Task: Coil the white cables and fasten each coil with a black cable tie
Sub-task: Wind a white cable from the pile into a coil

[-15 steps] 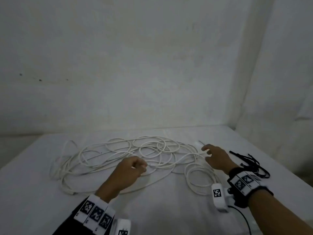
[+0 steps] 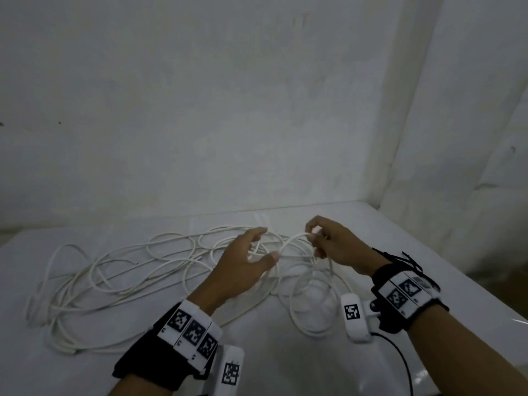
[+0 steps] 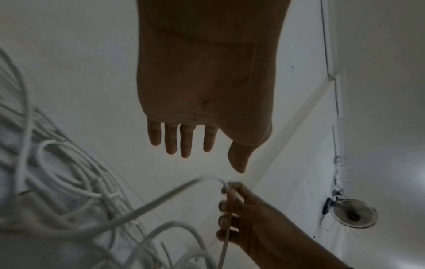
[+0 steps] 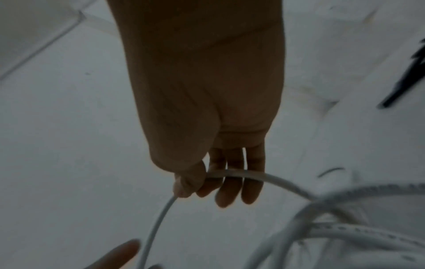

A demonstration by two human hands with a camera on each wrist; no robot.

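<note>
**First loop to be formed from a lifted strand**

A loose tangle of white cables (image 2: 137, 270) is spread across the desk (image 2: 285, 361). One strand (image 4: 264, 177) is pinched by the right hand (image 2: 334, 247) and raised above the pile. The left hand (image 2: 243, 267) is spread and empty beside it. Even loops should be gathered, likely kept clear of the tangle. The black cable ties (image 2: 405, 260) lie behind the right wrist, untouched.
</note>
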